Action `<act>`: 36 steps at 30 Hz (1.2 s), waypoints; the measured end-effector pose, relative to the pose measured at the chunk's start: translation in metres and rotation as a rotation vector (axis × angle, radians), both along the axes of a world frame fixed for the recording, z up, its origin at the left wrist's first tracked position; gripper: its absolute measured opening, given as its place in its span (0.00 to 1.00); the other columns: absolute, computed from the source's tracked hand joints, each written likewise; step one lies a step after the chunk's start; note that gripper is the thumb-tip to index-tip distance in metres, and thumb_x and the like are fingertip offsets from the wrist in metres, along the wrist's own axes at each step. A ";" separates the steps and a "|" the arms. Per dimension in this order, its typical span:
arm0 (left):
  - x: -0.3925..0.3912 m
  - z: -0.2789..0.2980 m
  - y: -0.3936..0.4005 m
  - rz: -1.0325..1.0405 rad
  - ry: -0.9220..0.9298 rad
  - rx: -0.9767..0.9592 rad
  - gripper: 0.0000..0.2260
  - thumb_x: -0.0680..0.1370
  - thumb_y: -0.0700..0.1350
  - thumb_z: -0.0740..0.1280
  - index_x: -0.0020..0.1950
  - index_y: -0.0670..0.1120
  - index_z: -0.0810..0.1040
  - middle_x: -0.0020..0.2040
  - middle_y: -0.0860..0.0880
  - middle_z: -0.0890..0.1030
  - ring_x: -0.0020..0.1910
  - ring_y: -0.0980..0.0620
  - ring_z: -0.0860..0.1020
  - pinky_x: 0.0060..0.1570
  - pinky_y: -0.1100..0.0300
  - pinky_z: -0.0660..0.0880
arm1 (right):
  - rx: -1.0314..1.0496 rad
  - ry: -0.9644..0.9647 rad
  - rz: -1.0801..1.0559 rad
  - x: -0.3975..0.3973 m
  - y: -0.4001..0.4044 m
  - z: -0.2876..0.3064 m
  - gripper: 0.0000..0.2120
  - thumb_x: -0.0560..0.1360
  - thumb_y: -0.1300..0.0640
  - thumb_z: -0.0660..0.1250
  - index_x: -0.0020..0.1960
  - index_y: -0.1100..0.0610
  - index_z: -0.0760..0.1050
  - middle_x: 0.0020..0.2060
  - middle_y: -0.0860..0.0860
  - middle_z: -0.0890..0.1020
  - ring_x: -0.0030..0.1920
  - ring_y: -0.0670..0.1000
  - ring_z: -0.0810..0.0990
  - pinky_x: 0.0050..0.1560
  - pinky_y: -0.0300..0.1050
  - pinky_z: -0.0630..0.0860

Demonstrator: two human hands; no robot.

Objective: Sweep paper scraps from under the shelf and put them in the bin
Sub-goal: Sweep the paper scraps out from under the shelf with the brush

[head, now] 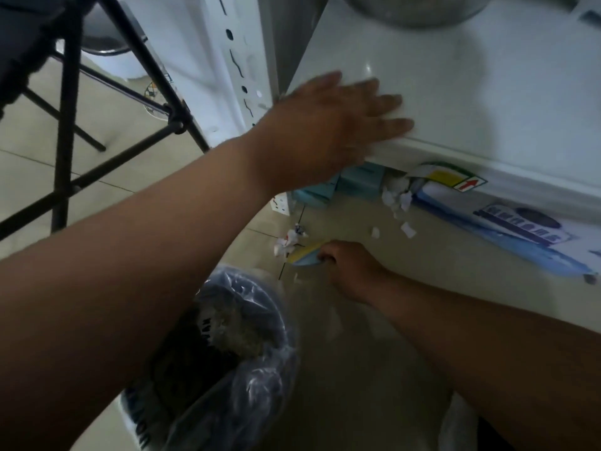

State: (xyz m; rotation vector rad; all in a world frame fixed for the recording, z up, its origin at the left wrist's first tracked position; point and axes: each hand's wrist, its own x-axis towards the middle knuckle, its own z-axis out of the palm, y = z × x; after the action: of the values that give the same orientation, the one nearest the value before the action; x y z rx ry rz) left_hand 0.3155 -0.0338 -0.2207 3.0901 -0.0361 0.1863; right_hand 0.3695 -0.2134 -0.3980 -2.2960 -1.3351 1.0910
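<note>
White crumpled scraps (397, 197) lay on the floor at the shelf (455, 92) edge; more (287, 243) sat beside a blue-yellow card (305, 255) pinched by the right hand (349, 266); the left hand (328, 125) rested flat, fingers straight, on the shelf; the lined bin (227, 353) stood nearby.

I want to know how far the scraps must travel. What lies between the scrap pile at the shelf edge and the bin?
In the head view: loose paper scraps, bare floor tile, and the right hand holding a yellow-blue card; the bin sits nearer the camera.

Scraps (395, 195) under shelf (455, 92), beyond bin (227, 353)
</note>
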 end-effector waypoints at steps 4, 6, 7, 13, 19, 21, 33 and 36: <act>0.005 0.001 0.005 0.086 0.024 0.031 0.26 0.86 0.56 0.61 0.83 0.63 0.58 0.86 0.52 0.56 0.84 0.36 0.52 0.82 0.40 0.50 | -0.012 0.012 0.068 -0.005 0.018 -0.004 0.21 0.74 0.61 0.68 0.67 0.53 0.76 0.67 0.55 0.76 0.66 0.55 0.75 0.67 0.48 0.72; 0.006 -0.004 0.006 0.107 0.021 0.017 0.26 0.86 0.56 0.61 0.83 0.64 0.57 0.86 0.53 0.56 0.84 0.37 0.52 0.83 0.41 0.49 | 0.003 0.012 0.115 -0.006 0.035 -0.009 0.23 0.73 0.63 0.69 0.68 0.54 0.75 0.68 0.54 0.75 0.68 0.55 0.73 0.70 0.50 0.71; 0.006 -0.006 0.007 0.106 0.007 0.019 0.25 0.86 0.57 0.60 0.83 0.64 0.58 0.86 0.53 0.56 0.84 0.37 0.52 0.82 0.41 0.49 | 0.014 0.016 0.136 -0.007 0.044 -0.013 0.24 0.72 0.63 0.69 0.68 0.55 0.75 0.69 0.54 0.74 0.68 0.55 0.73 0.70 0.50 0.70; 0.003 -0.028 0.009 0.107 -0.128 0.251 0.23 0.88 0.58 0.52 0.84 0.63 0.57 0.84 0.51 0.61 0.82 0.37 0.61 0.80 0.41 0.59 | -0.040 -0.054 0.276 -0.020 0.068 -0.048 0.24 0.74 0.62 0.70 0.70 0.58 0.73 0.71 0.55 0.72 0.71 0.56 0.70 0.72 0.50 0.68; 0.005 -0.045 0.007 0.102 -0.372 0.437 0.20 0.88 0.54 0.57 0.80 0.54 0.71 0.75 0.43 0.76 0.70 0.33 0.77 0.67 0.40 0.76 | -0.261 -0.109 0.292 0.004 0.032 -0.076 0.19 0.83 0.56 0.58 0.72 0.58 0.70 0.72 0.57 0.70 0.71 0.57 0.71 0.72 0.48 0.67; 0.006 -0.048 0.006 0.104 -0.395 0.438 0.20 0.88 0.54 0.57 0.80 0.55 0.72 0.75 0.43 0.77 0.70 0.33 0.77 0.66 0.40 0.75 | -0.219 -0.097 0.223 0.016 0.012 -0.076 0.21 0.82 0.57 0.56 0.75 0.56 0.67 0.75 0.55 0.68 0.73 0.55 0.68 0.74 0.50 0.64; 0.009 -0.053 0.004 0.107 -0.451 0.405 0.20 0.88 0.54 0.57 0.79 0.54 0.72 0.75 0.43 0.77 0.70 0.33 0.77 0.66 0.39 0.76 | -0.329 -0.156 -0.071 0.003 -0.001 -0.081 0.17 0.82 0.52 0.53 0.69 0.55 0.66 0.65 0.57 0.73 0.64 0.59 0.74 0.63 0.54 0.73; 0.008 -0.053 0.004 0.108 -0.466 0.399 0.20 0.87 0.53 0.58 0.79 0.54 0.73 0.74 0.43 0.77 0.70 0.33 0.77 0.65 0.39 0.77 | -0.358 -0.166 -0.145 0.007 0.006 -0.084 0.16 0.82 0.53 0.56 0.67 0.57 0.69 0.66 0.58 0.74 0.64 0.59 0.75 0.64 0.54 0.74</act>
State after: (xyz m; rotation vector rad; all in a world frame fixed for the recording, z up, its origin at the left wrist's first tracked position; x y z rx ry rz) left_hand 0.3237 -0.0296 -0.2736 3.3519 0.0894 1.0157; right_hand 0.3766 -0.2074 -0.4818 -2.7459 -1.0744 1.1938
